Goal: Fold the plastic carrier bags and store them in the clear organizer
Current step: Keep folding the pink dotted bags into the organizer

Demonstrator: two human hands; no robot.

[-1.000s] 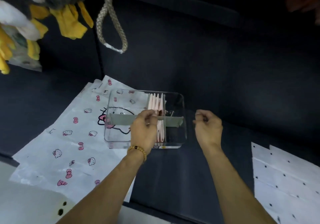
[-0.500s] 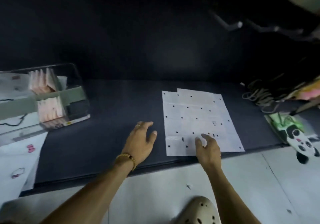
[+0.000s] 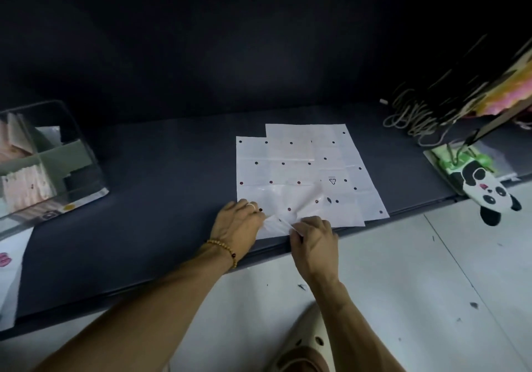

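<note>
Item: dotted carrier bag, flat beyond the fingertips, near edge pinched by right hand, left hand pressing with relaxed fingers beside it; risk: slippery film sliding, skewing the fold

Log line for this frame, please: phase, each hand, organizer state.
phase: starting fold | left hand: resting on dotted bag | right hand: pinching and lifting near edge | clear organizer: far left, holds folded bags
</note>
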